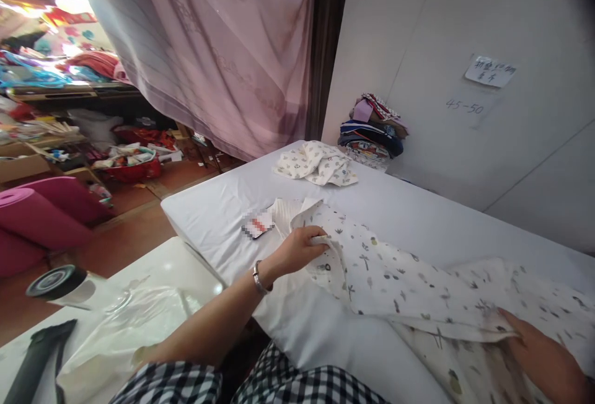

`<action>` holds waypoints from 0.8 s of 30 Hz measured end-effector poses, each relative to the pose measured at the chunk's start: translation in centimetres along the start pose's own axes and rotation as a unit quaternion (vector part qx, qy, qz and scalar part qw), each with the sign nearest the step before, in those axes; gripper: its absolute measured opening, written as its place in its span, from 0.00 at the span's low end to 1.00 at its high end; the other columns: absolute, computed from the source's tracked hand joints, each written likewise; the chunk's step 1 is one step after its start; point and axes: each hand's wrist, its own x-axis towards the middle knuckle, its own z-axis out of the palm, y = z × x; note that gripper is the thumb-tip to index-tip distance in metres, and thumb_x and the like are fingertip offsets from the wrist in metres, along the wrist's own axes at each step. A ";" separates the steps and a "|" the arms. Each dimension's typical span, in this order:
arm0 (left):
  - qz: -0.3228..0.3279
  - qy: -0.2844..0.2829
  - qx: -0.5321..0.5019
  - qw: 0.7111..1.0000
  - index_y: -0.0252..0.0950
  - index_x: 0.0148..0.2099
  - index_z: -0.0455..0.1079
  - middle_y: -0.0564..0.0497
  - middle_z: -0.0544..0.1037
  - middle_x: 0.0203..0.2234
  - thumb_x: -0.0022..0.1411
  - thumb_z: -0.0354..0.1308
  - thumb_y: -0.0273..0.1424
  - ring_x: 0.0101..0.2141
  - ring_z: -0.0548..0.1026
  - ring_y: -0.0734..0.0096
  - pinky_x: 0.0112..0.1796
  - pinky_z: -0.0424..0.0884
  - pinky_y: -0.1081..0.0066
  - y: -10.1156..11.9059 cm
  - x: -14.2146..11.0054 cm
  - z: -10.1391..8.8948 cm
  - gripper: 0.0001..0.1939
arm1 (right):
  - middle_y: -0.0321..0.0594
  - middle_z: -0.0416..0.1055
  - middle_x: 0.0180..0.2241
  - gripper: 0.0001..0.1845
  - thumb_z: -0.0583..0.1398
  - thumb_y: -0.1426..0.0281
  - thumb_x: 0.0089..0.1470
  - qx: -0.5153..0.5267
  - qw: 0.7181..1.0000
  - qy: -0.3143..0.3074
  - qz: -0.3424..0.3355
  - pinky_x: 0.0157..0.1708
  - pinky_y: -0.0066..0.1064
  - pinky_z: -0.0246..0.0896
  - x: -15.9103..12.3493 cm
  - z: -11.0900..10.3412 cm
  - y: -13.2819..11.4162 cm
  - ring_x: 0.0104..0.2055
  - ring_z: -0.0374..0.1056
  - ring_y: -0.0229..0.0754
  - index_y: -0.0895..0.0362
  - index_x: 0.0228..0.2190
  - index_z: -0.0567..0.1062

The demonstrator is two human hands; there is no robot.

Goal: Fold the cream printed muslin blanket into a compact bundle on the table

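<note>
A white printed cloth (pixel 409 280) with small plant motifs lies spread across the white-covered table (pixel 223 212). My left hand (pixel 297 249) is closed on the cloth's folded near edge, a bracelet on the wrist. My right hand (pixel 543 354) lies at the lower right with fingers stretched flat on the cloth. A small tag (pixel 257 225) sits just beyond the cloth's left end.
A folded piece of the same printed cloth (pixel 318 163) lies farther back. A pile of colourful folded fabrics (pixel 372 131) rests against the wall. A plastic bag (pixel 134 323) and a dark-lidded cup (pixel 58 283) sit on a lower surface at left. Pink rolls (pixel 41 212) lie on the floor.
</note>
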 end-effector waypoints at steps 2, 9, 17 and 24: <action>0.017 -0.002 0.032 0.999 0.37 0.35 0.70 0.55 0.73 0.28 0.53 0.53 0.30 0.28 0.69 0.76 0.28 0.64 0.76 0.2 -0.1 0.2 0.07 | 0.52 0.69 0.47 0.30 0.52 0.66 0.38 -0.028 0.999 -0.024 0.013 0.41 0.46 0.59 0.0 -1.7 -1.9 0.45 0.68 0.53 0.44 0.47 0.71; 0.038 -0.015 0.056 0.998 0.37 0.36 0.69 0.54 0.74 0.30 0.54 0.52 0.29 0.30 0.70 0.73 0.32 0.65 0.74 0.4 0.0 0.7 0.08 | 0.38 0.60 0.56 0.25 0.49 0.58 0.52 0.233 0.961 -0.052 -0.141 0.46 0.38 0.63 -2.4 -8.7 -18.8 0.57 0.57 0.48 0.49 0.51 0.68; 0.035 -0.016 0.056 0.998 0.37 0.35 0.69 0.54 0.73 0.27 0.54 0.50 0.28 0.28 0.69 0.75 0.28 0.64 0.76 0.7 -0.1 0.8 0.08 | 0.39 0.72 0.33 0.17 0.56 0.57 0.51 0.517 0.806 -0.178 -0.228 0.36 0.31 0.62 -3.3 -7.7 -35.3 0.37 0.66 0.41 0.55 0.36 0.75; 0.104 0.075 0.059 0.990 0.38 0.40 0.65 0.53 0.73 0.33 0.55 0.55 0.30 0.34 0.71 0.71 0.36 0.67 0.70 -0.9 0.1 0.7 0.08 | 0.32 0.62 0.21 0.18 0.59 0.54 0.47 0.664 0.692 -0.255 -0.120 0.23 0.26 0.53 -3.2 -5.8 -37.2 0.23 0.55 0.34 0.57 0.26 0.70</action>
